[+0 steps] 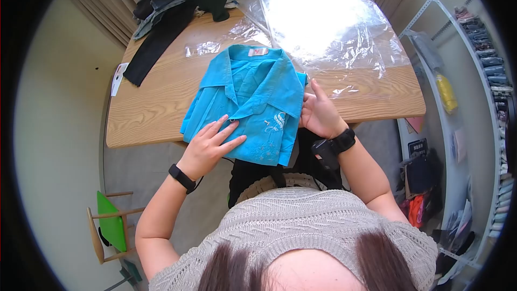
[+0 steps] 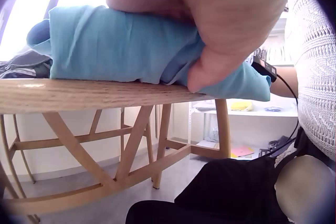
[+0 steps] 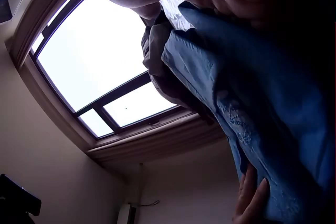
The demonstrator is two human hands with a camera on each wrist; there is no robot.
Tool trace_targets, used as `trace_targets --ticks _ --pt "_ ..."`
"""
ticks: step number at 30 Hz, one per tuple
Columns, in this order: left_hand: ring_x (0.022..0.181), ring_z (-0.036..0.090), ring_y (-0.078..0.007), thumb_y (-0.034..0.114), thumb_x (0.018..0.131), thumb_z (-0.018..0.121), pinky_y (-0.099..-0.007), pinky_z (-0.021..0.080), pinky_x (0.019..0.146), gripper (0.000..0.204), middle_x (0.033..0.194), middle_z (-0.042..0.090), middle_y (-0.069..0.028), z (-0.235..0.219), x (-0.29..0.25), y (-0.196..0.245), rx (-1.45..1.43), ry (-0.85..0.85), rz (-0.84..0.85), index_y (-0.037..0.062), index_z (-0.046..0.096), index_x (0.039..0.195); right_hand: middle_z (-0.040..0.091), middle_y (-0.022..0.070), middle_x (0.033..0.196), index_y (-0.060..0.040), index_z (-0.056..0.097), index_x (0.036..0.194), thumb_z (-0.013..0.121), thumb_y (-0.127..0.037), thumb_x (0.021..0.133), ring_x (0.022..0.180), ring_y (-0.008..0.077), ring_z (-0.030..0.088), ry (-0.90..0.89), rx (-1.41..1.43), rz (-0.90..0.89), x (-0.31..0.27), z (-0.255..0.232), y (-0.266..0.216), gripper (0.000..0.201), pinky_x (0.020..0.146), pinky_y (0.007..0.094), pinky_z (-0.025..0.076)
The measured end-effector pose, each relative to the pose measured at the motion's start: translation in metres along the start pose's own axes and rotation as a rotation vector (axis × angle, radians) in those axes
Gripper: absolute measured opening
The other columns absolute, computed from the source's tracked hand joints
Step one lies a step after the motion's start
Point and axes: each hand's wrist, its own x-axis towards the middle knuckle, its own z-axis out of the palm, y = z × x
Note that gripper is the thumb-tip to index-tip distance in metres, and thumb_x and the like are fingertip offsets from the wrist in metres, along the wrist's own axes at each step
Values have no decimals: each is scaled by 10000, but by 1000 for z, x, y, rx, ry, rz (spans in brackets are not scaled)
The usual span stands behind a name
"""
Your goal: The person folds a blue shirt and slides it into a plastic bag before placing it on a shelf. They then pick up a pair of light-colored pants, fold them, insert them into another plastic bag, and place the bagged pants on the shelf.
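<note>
- A green chair (image 1: 110,226) stands on the floor, off the table's near left corner.
- Dark clothes (image 1: 167,16) lie heaped at the table's (image 1: 145,113) far left corner, one dark piece trailing over the left edge.
- The left hand (image 1: 209,144) lies flat on the near left part of the blue shirt (image 1: 247,99), fingers straight and spread on top; in the left wrist view the thumb (image 2: 210,69) tucks against the fabric at the table's near edge.
- The blue shirt lies folded, collar towards the far side, at the middle of the table's near edge, its hem hanging slightly over.
- The right hand (image 1: 320,114) is at the shirt's right edge, fingers lightly curled against the fold; whether they pinch it I cannot tell.
- A clear plastic bag (image 1: 328,21) lies spread over the table's far right part, just beyond the shirt.
</note>
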Motion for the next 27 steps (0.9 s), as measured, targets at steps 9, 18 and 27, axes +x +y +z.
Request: trace_targets --ticks 9,18,27 --pt "1321 313 -366 7 684 550 -468 282 1059 594 1377 418 -146 -37 9 19 -223 -139 -142 162 529 1257 585 95 1168 -27 455 1242 480 -324 950 1028 188 587 142 -59 -199 -8 25 17 417 891 334 485" --pt "1267 343 -435 105 780 601 -483 298 1036 538 1388 383 -189 2 64 45 -310 75 -365 158 484 1303 545 89 1217 -40 445 1264 576 -265 899 1108 186 537 104 -39 -39 -11 39 15 448 942 365 454" --pt "1268 390 -354 111 848 555 -408 306 1043 356 1305 483 -186 -8 29 -8 -462 328 -561 68 561 1201 511 129 1254 -12 386 1301 479 -188 951 1118 239 528 196 -114 -156 -1 31 35 403 970 385 436"
